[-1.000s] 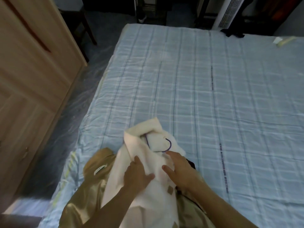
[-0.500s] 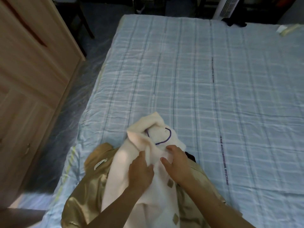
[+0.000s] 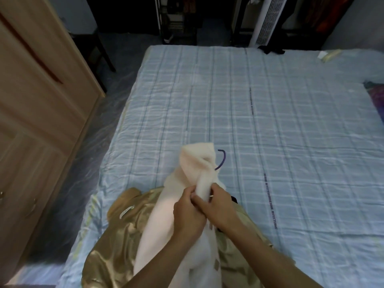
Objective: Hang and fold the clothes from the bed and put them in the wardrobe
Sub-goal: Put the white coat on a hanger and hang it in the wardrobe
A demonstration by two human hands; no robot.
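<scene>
Where the blue checked bed (image 3: 270,121) reaches its near left corner, one cream garment (image 3: 197,163) lies bunched lengthwise over a gold satin garment (image 3: 116,242). Left hand (image 3: 188,213): fingers curled, gripping the cream cloth at its gathered middle. Right hand (image 3: 218,206): touching the left, pinching the same cloth just beside it. Purple hanger hook (image 3: 222,161): protrudes at the cream garment's far end, on its right side. Wooden wardrobe (image 3: 41,100): stands left of the bed. White tower unit (image 3: 268,19): upright beyond the far edge.
</scene>
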